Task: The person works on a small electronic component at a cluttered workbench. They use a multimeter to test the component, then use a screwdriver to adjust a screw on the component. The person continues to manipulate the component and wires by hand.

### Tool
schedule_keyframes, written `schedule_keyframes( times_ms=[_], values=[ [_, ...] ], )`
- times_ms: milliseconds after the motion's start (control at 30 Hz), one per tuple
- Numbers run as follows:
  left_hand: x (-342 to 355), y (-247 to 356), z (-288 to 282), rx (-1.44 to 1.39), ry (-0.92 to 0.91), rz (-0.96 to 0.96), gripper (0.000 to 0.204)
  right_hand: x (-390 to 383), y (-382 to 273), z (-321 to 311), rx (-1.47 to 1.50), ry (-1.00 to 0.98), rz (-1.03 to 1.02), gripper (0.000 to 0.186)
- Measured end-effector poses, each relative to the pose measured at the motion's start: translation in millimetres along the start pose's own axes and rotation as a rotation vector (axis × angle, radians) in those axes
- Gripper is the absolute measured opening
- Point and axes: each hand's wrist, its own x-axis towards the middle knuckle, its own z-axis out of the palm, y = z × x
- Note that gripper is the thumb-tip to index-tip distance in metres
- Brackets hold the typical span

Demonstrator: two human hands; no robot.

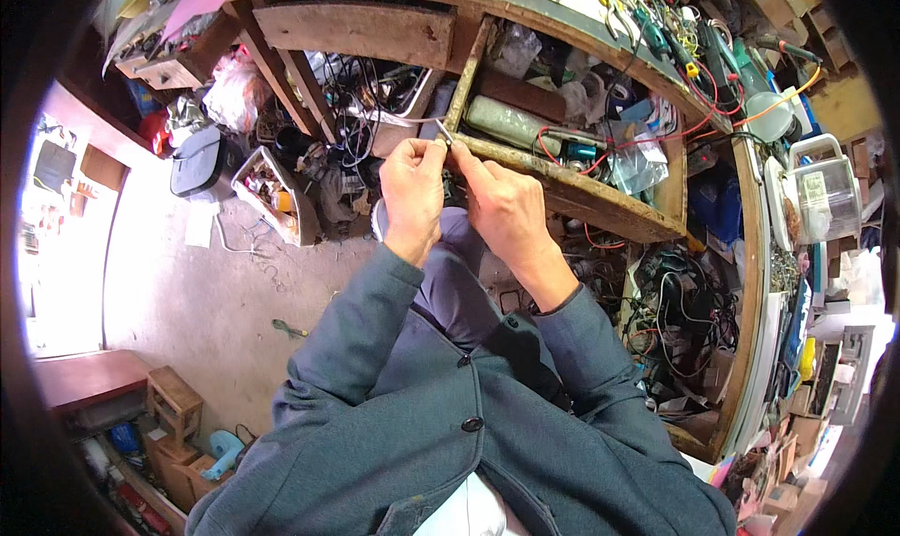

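In front of my body, my left hand is closed in a pinch, with thumb and fingertips together. My right hand is right beside it, its index finger reaching to the same spot and its other fingers curled in. Between the fingertips shows a small thin silvery piece; its kind is too small to tell. A pale cable runs close to it from the left. Both hands are at the near corner of a pulled-out wooden drawer, which holds a greyish cylinder and plastic bags.
Tools and red wires crowd the bench top at the right. Tangled cables fill the space under the drawer. On the floor at left stand a dark bin and a pale open box of parts. A wooden stool is lower left.
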Motion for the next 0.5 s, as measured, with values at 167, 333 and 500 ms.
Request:
schedule_keyframes(
  times_ms=[167, 333, 500],
  values=[
    [-1.0, -1.5, 1.5, -0.033, 0.01, -0.017, 0.013, -12.9, -2.9, -4.7, -0.07, -0.04, 0.025, 0.049],
    [2.6, -8.4, -3.6, 0.024, 0.009, 0.021, 0.012, 1.6, -6.0, -7.6, -0.109, -0.05, -0.021, 0.046],
    [-1.9, 13.8, -3.2, -0.146, -0.193, -0.12, 0.016, 24.9, 13.9, -32.7, -0.006, 0.185, 0.162, 0.024]
  ],
)
